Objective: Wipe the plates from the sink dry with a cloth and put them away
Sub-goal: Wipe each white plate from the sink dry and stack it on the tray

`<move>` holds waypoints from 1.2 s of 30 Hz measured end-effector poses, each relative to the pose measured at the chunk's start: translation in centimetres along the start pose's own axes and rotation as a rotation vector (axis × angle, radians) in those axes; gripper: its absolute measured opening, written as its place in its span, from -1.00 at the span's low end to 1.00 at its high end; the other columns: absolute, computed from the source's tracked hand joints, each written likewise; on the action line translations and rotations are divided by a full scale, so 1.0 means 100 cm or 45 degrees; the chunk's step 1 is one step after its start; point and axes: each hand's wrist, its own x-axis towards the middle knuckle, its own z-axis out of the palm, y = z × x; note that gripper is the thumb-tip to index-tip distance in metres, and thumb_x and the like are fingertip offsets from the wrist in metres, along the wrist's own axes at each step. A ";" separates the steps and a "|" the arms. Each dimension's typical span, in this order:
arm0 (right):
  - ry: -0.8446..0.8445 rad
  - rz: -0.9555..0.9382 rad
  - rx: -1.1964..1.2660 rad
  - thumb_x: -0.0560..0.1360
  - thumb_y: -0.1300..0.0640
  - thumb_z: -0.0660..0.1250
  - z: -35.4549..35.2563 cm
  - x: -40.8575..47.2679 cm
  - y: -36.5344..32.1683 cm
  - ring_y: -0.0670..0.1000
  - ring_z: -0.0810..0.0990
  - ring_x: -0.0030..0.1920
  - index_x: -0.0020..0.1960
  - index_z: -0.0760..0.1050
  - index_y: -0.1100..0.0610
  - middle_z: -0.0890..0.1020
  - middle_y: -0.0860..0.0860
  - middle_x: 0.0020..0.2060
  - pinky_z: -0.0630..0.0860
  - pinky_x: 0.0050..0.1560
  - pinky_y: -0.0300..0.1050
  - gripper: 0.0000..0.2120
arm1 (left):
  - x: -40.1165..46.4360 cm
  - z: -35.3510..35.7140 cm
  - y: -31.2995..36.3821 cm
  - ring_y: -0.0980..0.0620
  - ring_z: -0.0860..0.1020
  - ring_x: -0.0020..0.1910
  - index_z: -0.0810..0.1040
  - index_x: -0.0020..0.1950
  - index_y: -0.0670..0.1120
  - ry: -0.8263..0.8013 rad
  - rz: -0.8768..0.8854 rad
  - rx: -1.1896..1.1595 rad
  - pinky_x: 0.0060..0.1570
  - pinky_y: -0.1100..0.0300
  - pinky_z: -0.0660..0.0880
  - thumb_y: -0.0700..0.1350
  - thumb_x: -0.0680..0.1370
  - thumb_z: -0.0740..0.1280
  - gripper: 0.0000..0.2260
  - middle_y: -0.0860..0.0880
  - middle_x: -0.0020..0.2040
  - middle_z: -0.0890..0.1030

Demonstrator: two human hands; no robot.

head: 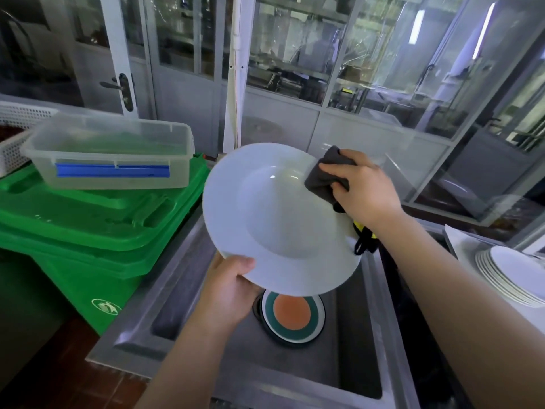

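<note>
A large white deep plate (274, 214) is held tilted above the steel sink (188, 293). My left hand (228, 287) grips its lower rim, thumb on the upper face. My right hand (361, 187) holds a dark grey cloth (323, 175) pressed against the plate's upper right rim; a black loop of the cloth hangs below the wrist. In the sink under the plate lies a smaller plate (292, 315) with an orange centre and a teal ring. A stack of white plates (513, 276) rests on the counter at the right.
A green wheeled bin (88, 231) stands left of the sink, with a clear plastic box (109, 154) with a blue clip on its lid. A white perforated basket (14, 134) sits at the far left. Glass doors and partitions rise behind the sink.
</note>
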 end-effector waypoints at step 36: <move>0.074 -0.073 0.747 0.47 0.21 0.37 0.019 -0.032 -0.073 -0.14 0.39 0.28 0.21 0.59 0.00 0.51 -0.03 0.22 0.19 0.27 -0.47 -0.67 | 0.011 0.017 -0.018 -0.05 0.66 -0.11 0.59 0.07 -0.12 0.267 -0.041 0.279 -0.17 0.14 0.60 -0.38 0.20 0.15 -0.50 -0.12 -0.12 0.69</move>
